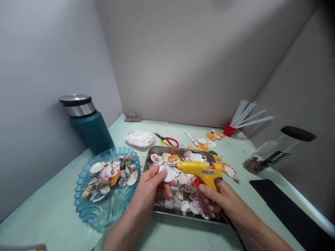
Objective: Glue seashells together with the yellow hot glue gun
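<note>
Between the thumb and fingers of my left hand [154, 183] is a white scallop shell [169, 174], its inner side turned up. My right hand [218, 195] is wrapped round the handle of a yellow hot glue gun [200, 169], whose small indicator light glows orange. The gun's metal nozzle points left and is at the shell's upper edge; whether they touch I cannot tell. Below both hands is a metal tray [180, 215] with many loose shells, white, orange and speckled. A dark cord runs down from the gun's handle.
At left stand a blue scalloped plate [110, 212] of shells and a teal bottle [91, 130]. Behind the tray lie a white plastic bundle [139, 138], scissors [167, 140] and a pen [190, 138]. To the right are orange shells [203, 147], a red cup of glue sticks [229, 130], a jar [277, 151] and a black slab [288, 212].
</note>
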The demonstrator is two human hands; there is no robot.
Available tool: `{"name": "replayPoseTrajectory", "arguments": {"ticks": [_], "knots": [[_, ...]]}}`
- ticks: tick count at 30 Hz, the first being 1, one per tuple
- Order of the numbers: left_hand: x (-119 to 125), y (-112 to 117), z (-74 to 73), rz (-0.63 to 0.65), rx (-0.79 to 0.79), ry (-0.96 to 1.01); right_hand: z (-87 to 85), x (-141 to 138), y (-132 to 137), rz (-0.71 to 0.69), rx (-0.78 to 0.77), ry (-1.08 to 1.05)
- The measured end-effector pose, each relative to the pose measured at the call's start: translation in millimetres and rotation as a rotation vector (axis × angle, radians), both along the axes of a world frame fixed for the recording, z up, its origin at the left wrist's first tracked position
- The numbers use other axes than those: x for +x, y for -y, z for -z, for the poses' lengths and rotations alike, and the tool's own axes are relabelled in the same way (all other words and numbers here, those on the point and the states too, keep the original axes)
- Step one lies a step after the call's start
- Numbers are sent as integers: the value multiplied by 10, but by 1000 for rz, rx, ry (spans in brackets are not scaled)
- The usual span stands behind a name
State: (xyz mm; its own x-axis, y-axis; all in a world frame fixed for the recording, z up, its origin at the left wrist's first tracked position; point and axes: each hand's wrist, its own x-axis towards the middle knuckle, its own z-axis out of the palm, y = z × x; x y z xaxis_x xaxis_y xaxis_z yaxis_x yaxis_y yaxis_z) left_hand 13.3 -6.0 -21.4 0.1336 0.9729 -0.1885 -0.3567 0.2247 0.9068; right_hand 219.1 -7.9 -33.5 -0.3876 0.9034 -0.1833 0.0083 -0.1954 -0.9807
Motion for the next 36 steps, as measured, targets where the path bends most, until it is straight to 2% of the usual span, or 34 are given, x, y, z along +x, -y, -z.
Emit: {"name": "replayPoseTrajectory", "arguments": {"ticks": [12,24,36], "knots": [[34,3,20,34,21,-146,-12,-28,33,55,1,63],[26,6,-11,-153,15,-123,58,0,10,33,19,72],[95,22,-46,-78,-60,-150,40,-14,13,39,30,71]]}}
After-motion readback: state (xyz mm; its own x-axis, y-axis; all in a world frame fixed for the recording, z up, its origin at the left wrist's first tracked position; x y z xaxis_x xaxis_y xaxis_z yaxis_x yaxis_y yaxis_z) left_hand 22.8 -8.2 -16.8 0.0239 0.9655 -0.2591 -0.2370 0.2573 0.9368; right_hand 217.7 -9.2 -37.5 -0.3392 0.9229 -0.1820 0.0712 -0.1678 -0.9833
